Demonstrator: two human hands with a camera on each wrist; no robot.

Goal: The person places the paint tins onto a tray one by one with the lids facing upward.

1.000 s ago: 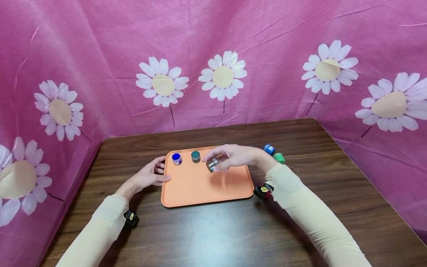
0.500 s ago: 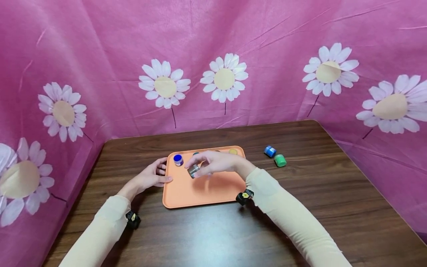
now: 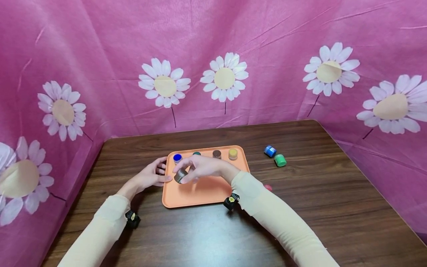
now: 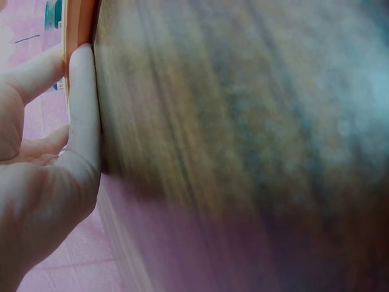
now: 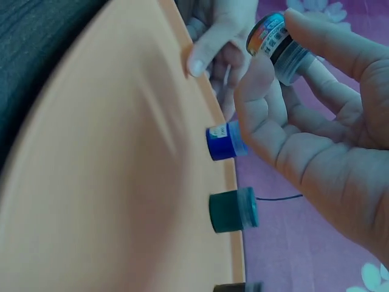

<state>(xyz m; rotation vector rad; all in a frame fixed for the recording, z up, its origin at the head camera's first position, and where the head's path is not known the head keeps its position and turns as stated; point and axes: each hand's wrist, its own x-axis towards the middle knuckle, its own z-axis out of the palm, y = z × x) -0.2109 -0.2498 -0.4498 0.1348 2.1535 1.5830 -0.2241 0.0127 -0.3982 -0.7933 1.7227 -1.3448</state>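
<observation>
My right hand [image 3: 203,167] pinches a small paint jar [image 3: 181,176] with a dark body above the left part of an orange tray [image 3: 200,196]. In the right wrist view the jar [image 5: 281,47] is tilted, its printed label and clear end showing, apart from the tray. My left hand [image 3: 150,175] holds the tray's left edge, thumb over the rim and fingers at its outer side. Along the tray's far side stand a blue jar [image 3: 177,158], a green jar [image 5: 233,210] mostly hidden by the right hand in the head view, a brown jar [image 3: 217,154] and a yellow jar [image 3: 232,154].
On the wooden table [image 3: 317,193], right of the tray, lie a blue jar [image 3: 270,151] and a green jar [image 3: 280,160] on their sides. A red thing [image 3: 268,187] shows partly behind the right sleeve. Pink cloth [image 3: 267,96] with daisies surrounds the table.
My right hand has moved left across the tray with the paint jar. The brown and yellow jars have come into view behind it. The left hand stays at the tray's edge.
</observation>
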